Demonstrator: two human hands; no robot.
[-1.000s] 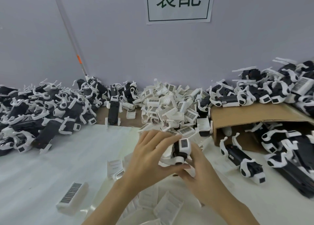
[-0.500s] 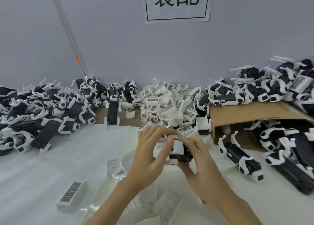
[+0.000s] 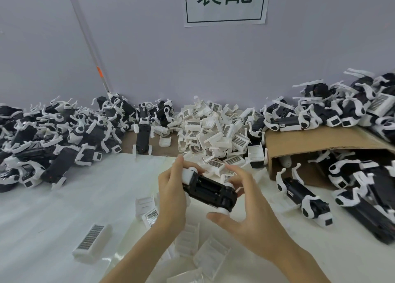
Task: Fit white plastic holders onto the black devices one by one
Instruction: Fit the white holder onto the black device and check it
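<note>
White sheeting (image 3: 64, 208) covers your bench below a grey wall (image 3: 213, 69). Your left hand (image 3: 171, 197) grips the black device (image 3: 210, 189) by its white-capped end; your right hand (image 3: 252, 210) cradles the other end with fingers curled. Just beyond your grip lies the heap of white holders (image 3: 213, 133).

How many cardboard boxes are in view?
1: the brown cardboard box lies on its side at right, black devices piled on and inside it. Others could be hidden.
</note>
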